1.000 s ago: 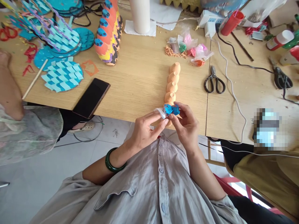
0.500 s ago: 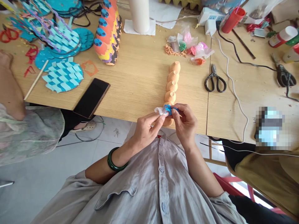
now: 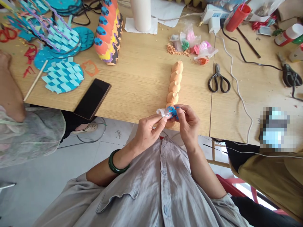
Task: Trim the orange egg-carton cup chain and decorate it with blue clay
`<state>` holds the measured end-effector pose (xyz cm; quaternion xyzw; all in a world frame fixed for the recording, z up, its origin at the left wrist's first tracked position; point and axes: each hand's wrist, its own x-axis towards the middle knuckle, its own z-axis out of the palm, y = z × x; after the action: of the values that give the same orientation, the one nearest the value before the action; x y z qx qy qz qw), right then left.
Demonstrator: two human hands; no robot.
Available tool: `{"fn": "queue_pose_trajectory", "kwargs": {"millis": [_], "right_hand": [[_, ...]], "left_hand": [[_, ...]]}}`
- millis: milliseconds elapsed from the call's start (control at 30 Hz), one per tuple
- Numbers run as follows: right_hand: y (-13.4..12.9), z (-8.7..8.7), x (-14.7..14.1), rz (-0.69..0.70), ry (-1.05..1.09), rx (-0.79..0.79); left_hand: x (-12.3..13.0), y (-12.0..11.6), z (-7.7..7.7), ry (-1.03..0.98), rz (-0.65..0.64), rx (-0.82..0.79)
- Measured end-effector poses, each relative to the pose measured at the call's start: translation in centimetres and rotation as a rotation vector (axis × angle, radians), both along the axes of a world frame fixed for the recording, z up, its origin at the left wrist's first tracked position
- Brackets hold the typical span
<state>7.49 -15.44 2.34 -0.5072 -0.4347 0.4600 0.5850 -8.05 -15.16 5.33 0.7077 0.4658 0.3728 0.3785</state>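
My left hand (image 3: 147,130) pinches a small clear plastic bag (image 3: 162,112) near the table's front edge. Soft blue clay (image 3: 171,111) bulges from the bag's right end. The fingertips of my right hand (image 3: 190,124) are closed on the clay, with a small bit of blue showing at the tips. Beneath both hands, a strip of orange-painted egg carton (image 3: 175,85) runs away from me across the table. My hands cover part of its near end.
Black-handled scissors (image 3: 218,78) lie to the right, beside a white cable (image 3: 233,72). Bagged coloured clay (image 3: 201,49) sits farther back. On the left are a phone (image 3: 92,99), blue paper discs (image 3: 63,75) and a painted egg-carton piece (image 3: 109,34). Another person's arm (image 3: 10,85) rests at far left.
My right fingers have shifted slightly right and away from the bag, and more of the blue clay shows between the hands. My left hand stays almost still.
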Motion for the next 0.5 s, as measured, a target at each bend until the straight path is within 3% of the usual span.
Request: {"fn": "queue_pose_trajectory", "kwargs": {"millis": [200, 400, 500], "right_hand": [[0.30, -0.24, -0.12, -0.045, -0.089, 0.109], [0.37, -0.18, 0.14, 0.022, 0.077, -0.152], [0.30, 0.25, 0.10, 0.015, 0.063, -0.122]], "left_hand": [[-0.08, -0.06, 0.07, -0.004, -0.016, 0.025], [-0.29, -0.17, -0.05, -0.031, -0.011, 0.008], [-0.32, -0.06, -0.20, 0.001, -0.009, 0.079]]}}
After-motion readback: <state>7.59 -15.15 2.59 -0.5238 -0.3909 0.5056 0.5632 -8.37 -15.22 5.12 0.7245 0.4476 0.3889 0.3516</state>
